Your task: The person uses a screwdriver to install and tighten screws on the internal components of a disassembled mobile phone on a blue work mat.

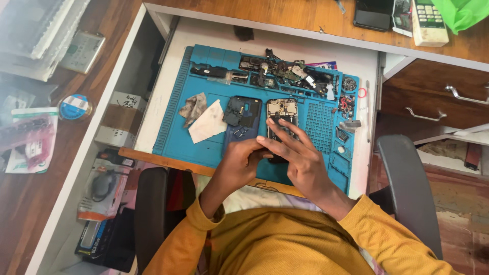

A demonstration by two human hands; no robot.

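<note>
An opened phone (281, 109) with its circuit board showing lies on the blue repair mat (175, 137). My right hand (298, 153) rests on its lower half with fingers spread over it. My left hand (243, 159) is curled against the phone's lower left edge, touching my right fingertips. Whether a small part sits between the fingers cannot be made out. A dark blue back cover (243, 117) lies just left of the phone.
The mat's top trays hold several loose phone parts (285, 71) and small tools. A crumpled cloth (193, 107) and a white wipe (209, 123) lie on the mat's left. A remote (429, 21) and a phone (373, 14) sit on the wooden desk behind. Chair armrests flank me.
</note>
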